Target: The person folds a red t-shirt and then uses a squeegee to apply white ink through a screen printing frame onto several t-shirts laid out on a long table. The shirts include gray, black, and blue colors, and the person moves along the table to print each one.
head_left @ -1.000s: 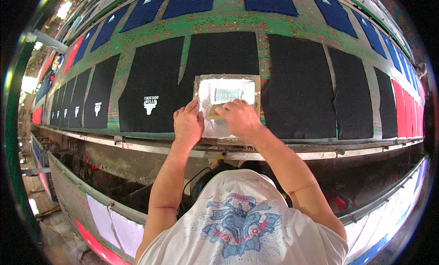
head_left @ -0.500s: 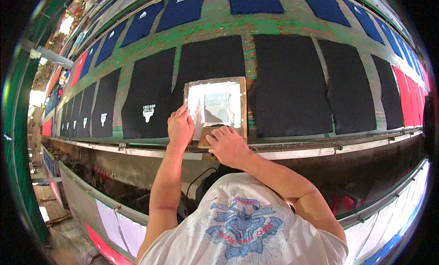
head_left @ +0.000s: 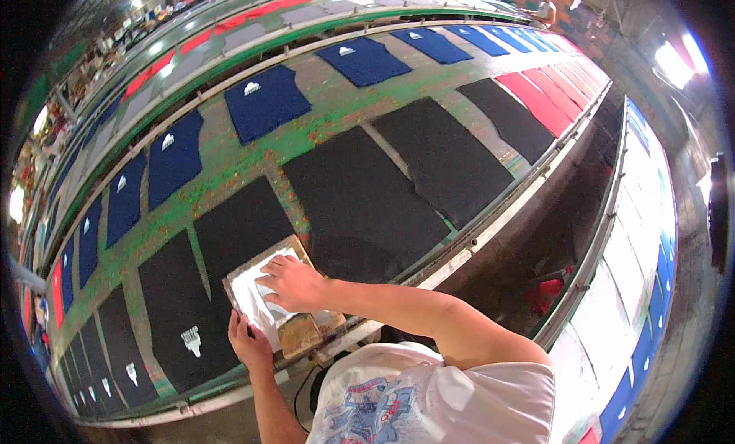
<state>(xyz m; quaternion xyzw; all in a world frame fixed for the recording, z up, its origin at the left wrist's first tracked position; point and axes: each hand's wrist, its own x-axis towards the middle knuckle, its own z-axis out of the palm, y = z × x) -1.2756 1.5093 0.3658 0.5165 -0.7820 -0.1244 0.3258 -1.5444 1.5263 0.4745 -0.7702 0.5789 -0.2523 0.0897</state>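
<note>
A small wood-edged printing screen (head_left: pixel 308 254) with a pale mesh lies over the near end of a black cloth panel (head_left: pixel 245 218). My left hand (head_left: pixel 249 344) grips its near left corner, with the thumb and fingers around the edge. Over the mesh, my right hand (head_left: pixel 292 283) is bent down with its fingertips toward the far left; whatever lies under the palm is hidden. A brown wooden block (head_left: pixel 300 335) shows at the screen's near end, below my right wrist. Left of the screen lies a black panel with a white print (head_left: pixel 191 341).
The long green table (head_left: pixel 329 111) carries more black panels, blue panels (head_left: pixel 268 103) and red panels (head_left: pixel 536 103). A metal rail (head_left: pixel 459 256) runs along its near edge. Another table with white panels (head_left: pixel 605 298) stands on the right. A person (head_left: pixel 545 14) is far off at the back.
My right hand has moved from the screen's near end up over its mesh. My left hand has slid to the near left corner. The whole view has turned toward the right.
</note>
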